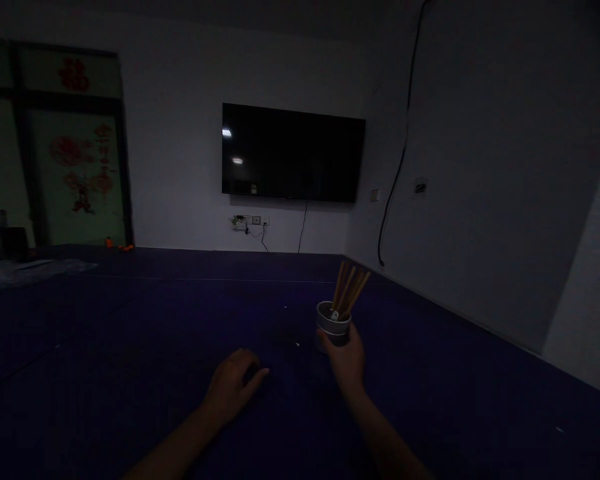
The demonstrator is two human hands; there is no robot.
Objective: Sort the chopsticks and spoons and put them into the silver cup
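My right hand (pixel 348 363) is wrapped round a grey cylindrical cup (pixel 333 327) with a pale rim, to the right of the middle. Several thin wooden sticks (pixel 349 291), which look like chopsticks, stand in the cup and lean to the right. A small whitish item (pixel 335 315) shows at the cup's rim; its kind is too dark to tell. To the left, my left hand (pixel 233 381) rests on or just above the dark blue surface, holding nothing, with its thumb apart from the bent fingers. Part of the cup's lower side is hidden by my right hand.
The dark blue surface (pixel 180 320) reaches to the walls, with small white scraps (pixel 297 344) on it. Clear plastic sheeting (pixel 45 268) and small orange items (pixel 125 248) lie far left. A television (pixel 293 153) hangs ahead; a black cable (pixel 397 173) runs down the right wall.
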